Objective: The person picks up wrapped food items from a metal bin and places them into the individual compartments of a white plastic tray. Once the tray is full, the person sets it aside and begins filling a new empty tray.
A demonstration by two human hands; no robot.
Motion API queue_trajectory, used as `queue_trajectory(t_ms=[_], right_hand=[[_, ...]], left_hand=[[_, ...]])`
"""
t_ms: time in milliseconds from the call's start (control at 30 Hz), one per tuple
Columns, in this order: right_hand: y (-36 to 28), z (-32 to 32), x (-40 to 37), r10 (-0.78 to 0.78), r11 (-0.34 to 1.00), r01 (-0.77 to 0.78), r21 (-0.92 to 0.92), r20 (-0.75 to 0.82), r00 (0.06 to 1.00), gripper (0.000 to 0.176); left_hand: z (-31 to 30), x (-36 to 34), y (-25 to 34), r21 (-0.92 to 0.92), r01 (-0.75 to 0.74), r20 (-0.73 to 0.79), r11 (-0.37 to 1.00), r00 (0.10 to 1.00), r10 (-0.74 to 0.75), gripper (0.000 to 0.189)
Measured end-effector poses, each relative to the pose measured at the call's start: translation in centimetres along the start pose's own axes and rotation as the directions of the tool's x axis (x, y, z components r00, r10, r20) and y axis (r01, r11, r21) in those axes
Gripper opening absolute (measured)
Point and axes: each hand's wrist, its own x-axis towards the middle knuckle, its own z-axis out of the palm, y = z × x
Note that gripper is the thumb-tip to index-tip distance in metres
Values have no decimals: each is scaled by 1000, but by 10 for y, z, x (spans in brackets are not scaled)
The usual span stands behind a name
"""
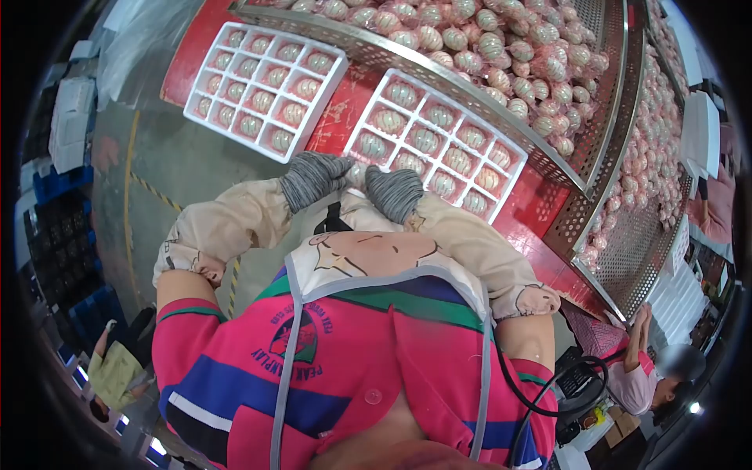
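Between my two hands, near the front edge of the red table, is a pale round ball in pink netting (356, 174). My left hand (313, 182), in a grey knitted glove, is closed with its fingertips at the ball's left side. Closed at its right side is my right hand (394, 194), gloved the same way; its fingertips are partly hidden. Just beyond my right hand stands a white compartment tray (501, 205), its compartments holding similar netted balls. A second white tray (274, 153), filled the same way, sits farther left.
A perforated metal bin (470, 82) behind the trays holds a large heap of netted balls (501, 55). More lie in another bin (638, 172) to the right. The red table (333, 117) shows between the trays. Other people are at the far right and lower left.
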Motion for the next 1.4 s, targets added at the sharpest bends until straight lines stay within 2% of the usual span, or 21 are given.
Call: queue_trajectory(t_ms=[100, 167, 200, 267, 367, 433, 467, 500, 567, 633, 833, 867, 900, 967, 1033, 1100, 1167, 1233, 1300, 1367, 1400], right_hand=[[-3, -11, -7, -174, 970, 217, 112, -308, 935, 21], [-5, -11, -2, -162, 979, 190, 75, -275, 948, 20], [-6, -11, 0, -148, 982, 171, 75, -238, 960, 20], [-3, -19, 2, -127, 987, 146, 73, -213, 969, 21], [5, -56, 7, -133, 990, 123, 70, 155, 979, 25], [34, -86, 3, 137, 989, -124, 82, -178, 974, 23], [123, -21, 65, 334, 920, -184, 346, -448, 829, 32], [137, -103, 24, 403, 855, -154, 496, -447, 799, 38], [181, -170, 18, 639, 769, -464, 440, -572, 515, 53], [276, -161, 46, 687, 704, -645, 297, -516, 512, 52], [319, -132, 94, 668, 507, -390, 769, -64, 742, 51], [313, -126, 91, 659, 715, -369, 594, -395, 641, 23], [278, -132, 74, 659, 713, -372, 595, -385, 646, 23], [190, -149, 17, 599, 544, 152, 825, -509, 618, 22], [137, -150, -35, 395, 457, 271, 847, -466, 792, 12], [114, -129, -71, 78, 348, 190, 918, -230, 970, 16], [94, -93, -78, -148, 257, -29, 966, 69, 987, 18], [78, -54, -71, -178, 359, -151, 921, 227, 957, 19], [77, -26, -63, -61, 414, -212, 885, 260, 964, 20], [79, -7, -57, 58, 457, -278, 845, 284, 957, 22], [77, 0, -57, 142, 715, -195, 672, 133, 981, 24]], left_hand=[[5, 6, -14, -68, -81, 21, 994, 996, 82, 33], [7, 12, -18, 26, -101, 111, 995, 989, 97, 31], [-3, 25, -2, 271, -47, 353, 961, 934, -54, 28], [-6, 34, 6, 320, -55, 388, 946, 918, -78, 26], [-9, 35, 18, 362, -53, 394, 931, 913, -102, 23], [-12, 34, 23, 356, -18, 342, 934, 933, -112, 20], [-5, 32, 18, 372, -14, 338, 928, 933, -121, 18], [6, 30, 11, 369, -15, 341, 929, 932, -121, 18], [21, 27, -2, 385, -45, 245, 922, 968, -56, 21], [12, 28, 5, 375, -7, 266, 927, 959, -100, 19], [5, 22, 11, 258, 98, 251, 961, 954, -164, 18], [6, 20, 7, 238, 93, 233, 967, 961, -150, 24], [8, 18, 5, 220, 87, 218, 972, 966, -136, 31], [2, 14, 9, 216, 126, 246, 968, 952, -179, 34], [18, 1, 2, 155, -42, -272, 987, 959, 84, 35], [14, -4, 16, -16, -59, -392, 998, 919, 48, 35], [7, -2, 34, -173, -108, -506, 979, 862, 5, 36], [7, -3, 51, -797, 118, -48, 593, 965, -256, 38], [26, -6, 47, -719, 80, -53, 690, 984, -169, 38], [34, -3, 54, -489, -179, -190, 853, 977, 96, 40], [33, -3, 58, -468, -91, -111, 879, 993, 43, 41]])
